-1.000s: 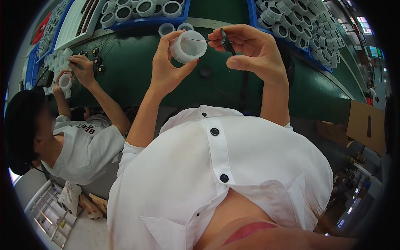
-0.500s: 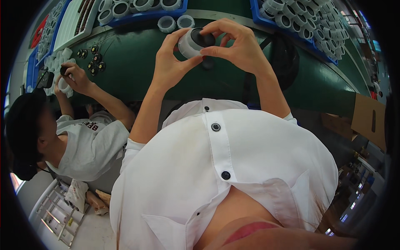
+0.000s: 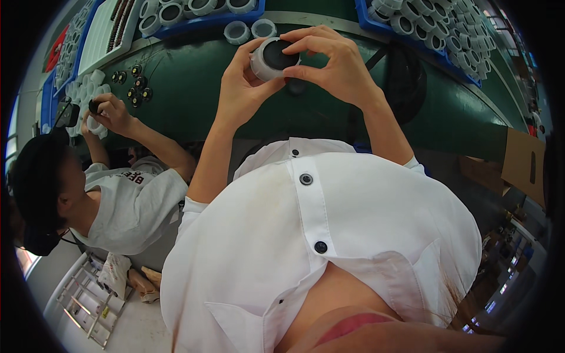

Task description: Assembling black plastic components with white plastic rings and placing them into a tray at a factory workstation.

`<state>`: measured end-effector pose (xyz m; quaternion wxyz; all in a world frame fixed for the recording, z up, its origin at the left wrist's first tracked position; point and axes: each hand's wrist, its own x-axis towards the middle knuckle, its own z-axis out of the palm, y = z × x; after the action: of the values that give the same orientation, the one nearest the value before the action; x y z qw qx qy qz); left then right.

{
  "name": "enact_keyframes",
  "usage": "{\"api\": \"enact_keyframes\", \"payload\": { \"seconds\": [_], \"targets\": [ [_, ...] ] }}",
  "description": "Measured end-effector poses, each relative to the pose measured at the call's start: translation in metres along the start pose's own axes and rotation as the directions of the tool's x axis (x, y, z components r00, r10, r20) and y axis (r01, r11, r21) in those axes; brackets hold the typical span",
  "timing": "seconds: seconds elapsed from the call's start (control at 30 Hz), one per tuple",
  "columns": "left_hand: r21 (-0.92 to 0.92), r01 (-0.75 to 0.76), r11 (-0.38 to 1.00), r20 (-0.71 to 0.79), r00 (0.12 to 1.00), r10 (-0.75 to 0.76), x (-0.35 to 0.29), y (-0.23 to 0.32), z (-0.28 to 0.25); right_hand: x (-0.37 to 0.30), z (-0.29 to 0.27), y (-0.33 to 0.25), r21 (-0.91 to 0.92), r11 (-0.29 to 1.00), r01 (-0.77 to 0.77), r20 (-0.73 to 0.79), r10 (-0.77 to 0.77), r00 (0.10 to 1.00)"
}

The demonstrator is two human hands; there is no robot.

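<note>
Above the bench, my left hand (image 3: 246,88) is closed around the side of a translucent white plastic ring (image 3: 264,72). A black disc (image 3: 276,56) sits in the mouth of the ring and looks nearly level with its rim. My right hand (image 3: 338,67) has its fingertips on the disc's face and its thumb at the ring's near edge. Below my hands, a small dark round piece (image 3: 296,87) lies on the green bench. Two similar white rings, a left one (image 3: 236,33) and a right one (image 3: 263,28), stand just beyond my left hand.
Blue trays, one at the back (image 3: 203,25) and one at the right (image 3: 376,26), hold many white rings. A black bag (image 3: 406,85) lies beside my right forearm. Several small black parts (image 3: 139,88) lie at the left, near a co-worker's hand (image 3: 115,115). A cardboard box (image 3: 524,165) stands far right.
The black disc was tilted and standing out of the ring; now it lies flatter in the ring's mouth. My right fingers have flattened over it.
</note>
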<state>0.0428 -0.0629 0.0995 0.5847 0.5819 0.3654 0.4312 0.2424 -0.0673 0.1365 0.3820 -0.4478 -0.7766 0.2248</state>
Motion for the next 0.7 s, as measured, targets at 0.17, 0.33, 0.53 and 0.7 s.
{"api": "enact_keyframes", "payload": {
  "seconds": [0.17, 0.33, 0.53, 0.7],
  "targets": [
    [-0.062, 0.004, 0.998, 0.032, 0.999, -0.002, -0.001, 0.0, -0.002, 0.0, 0.001, 0.002, 0.014, 1.0, 0.011, 0.003, -0.011, 1.0],
    [-0.271, 0.053, 0.961, 0.092, 0.995, -0.029, -0.002, 0.007, -0.006, 0.001, 0.0, 0.001, 0.046, 0.999, 0.018, -0.006, -0.018, 1.0],
    [-0.293, 0.08, 0.953, 0.048, 0.996, -0.069, 0.001, 0.01, -0.001, 0.003, 0.002, 0.005, 0.069, 0.996, 0.063, -0.016, -0.062, 0.998],
    [-0.312, 0.033, 0.95, -0.057, 0.997, -0.053, 0.006, 0.012, 0.0, 0.002, 0.014, 0.01, 0.605, 0.775, -0.181, -0.059, 0.27, 0.961]
  ]
}}
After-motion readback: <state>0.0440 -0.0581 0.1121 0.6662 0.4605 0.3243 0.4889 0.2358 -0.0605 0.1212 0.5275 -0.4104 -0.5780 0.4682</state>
